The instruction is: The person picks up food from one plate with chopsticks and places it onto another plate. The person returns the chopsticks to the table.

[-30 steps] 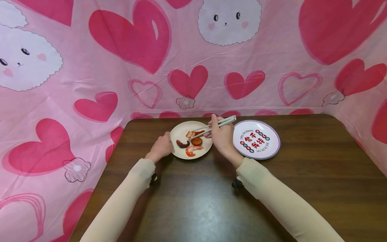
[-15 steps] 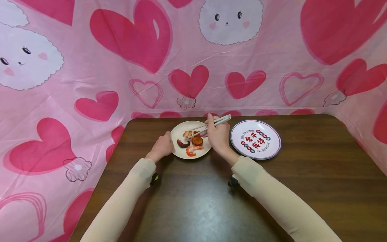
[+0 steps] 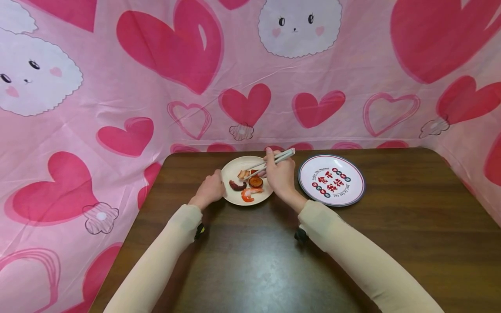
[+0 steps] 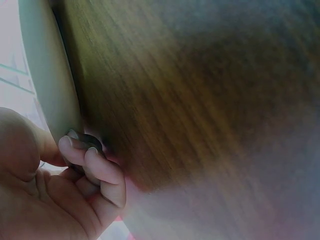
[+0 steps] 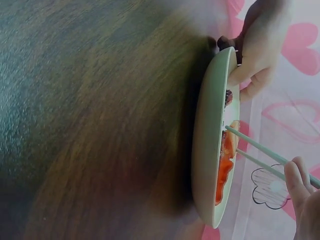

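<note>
My left hand [image 3: 209, 189] grips the left rim of a cream plate [image 3: 228, 167], and its curled fingers [image 4: 107, 172] show under the edge in the left wrist view. Between the fingers of my right hand [image 3: 281, 176] is a pair of pale chopsticks [image 3: 285, 155], pointing down-left over the plate. Their tips are spread at a light-brown food piece [image 3: 242, 174]; whether they pinch it I cannot tell. Around it lie a dark red octopus tentacle [image 3: 237, 186], a round brown slice [image 3: 255, 181] and an orange shrimp [image 3: 250, 195]. A reddish piece is partly hidden behind the chopsticks.
A white plate [image 3: 322, 164] with a blue rim and red lettering stands right of my right hand. Both plates are near the back of the brown wooden table [image 3: 250, 261]. Behind it hangs a pink cloth [image 3: 274, 74] with hearts.
My right hand has shifted left with the chopsticks, their tips moving slightly left over the food, and more of the white plate shows. The left hand stays on the cream plate's rim.
</note>
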### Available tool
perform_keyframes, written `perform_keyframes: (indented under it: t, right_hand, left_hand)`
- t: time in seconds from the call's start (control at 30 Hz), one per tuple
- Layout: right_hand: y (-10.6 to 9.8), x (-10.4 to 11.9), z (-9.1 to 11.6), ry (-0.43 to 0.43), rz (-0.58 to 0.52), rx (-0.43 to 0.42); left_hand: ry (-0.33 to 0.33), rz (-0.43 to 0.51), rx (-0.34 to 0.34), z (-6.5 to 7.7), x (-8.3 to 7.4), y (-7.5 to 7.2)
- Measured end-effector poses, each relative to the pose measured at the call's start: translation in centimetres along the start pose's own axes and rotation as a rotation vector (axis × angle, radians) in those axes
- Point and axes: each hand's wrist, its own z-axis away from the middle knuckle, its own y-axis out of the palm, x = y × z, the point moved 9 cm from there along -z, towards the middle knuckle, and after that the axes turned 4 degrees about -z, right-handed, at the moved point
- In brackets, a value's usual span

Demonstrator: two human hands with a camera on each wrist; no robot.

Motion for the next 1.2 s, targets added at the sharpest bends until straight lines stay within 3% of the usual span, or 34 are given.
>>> perform_keyframes:
  t: [1.2]
  right_hand:
    - [0.3,-1.2,-0.2,0.024,-0.012,-0.018]
  left_hand:
    - [0.007,0.013,0.004,0.0,0.2,0.1]
